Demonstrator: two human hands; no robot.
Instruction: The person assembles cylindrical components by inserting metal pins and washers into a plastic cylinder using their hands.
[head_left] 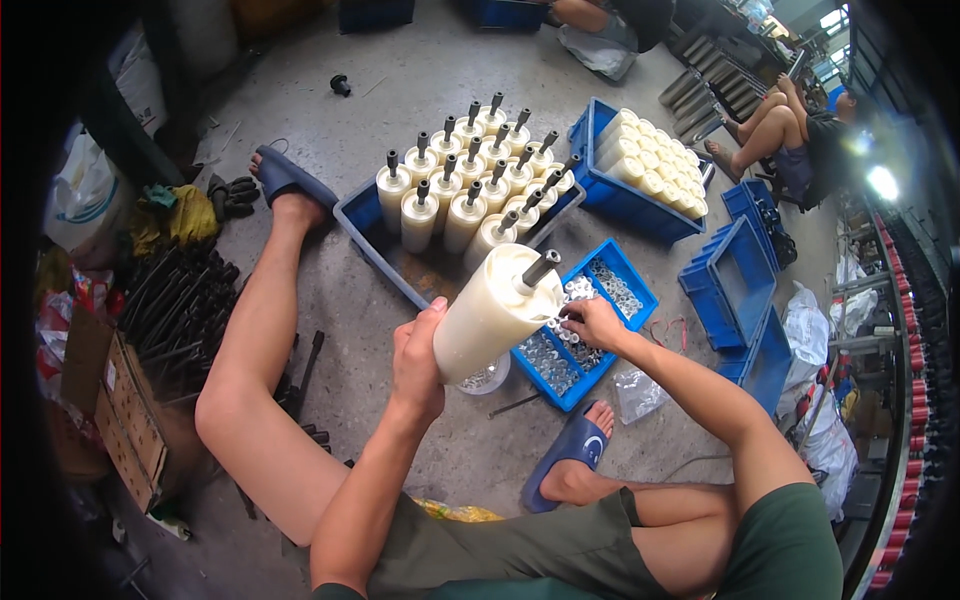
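Behind roller — left hand fingers hidden.

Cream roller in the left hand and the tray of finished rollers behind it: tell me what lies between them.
In the head view, only the tray's near blue rim and a strip of bare concrete floor lie between the cream roller and the standing rollers.

left hand gripping, right hand pinching (fingertips)

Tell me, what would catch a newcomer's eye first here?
Dead centre, the left hand grips a big cream roller with a dark shaft sticking out of its end, while the right hand picks at a small blue tray of shiny metal rings. Behind them stands a blue bin packed with upright matching rollers.
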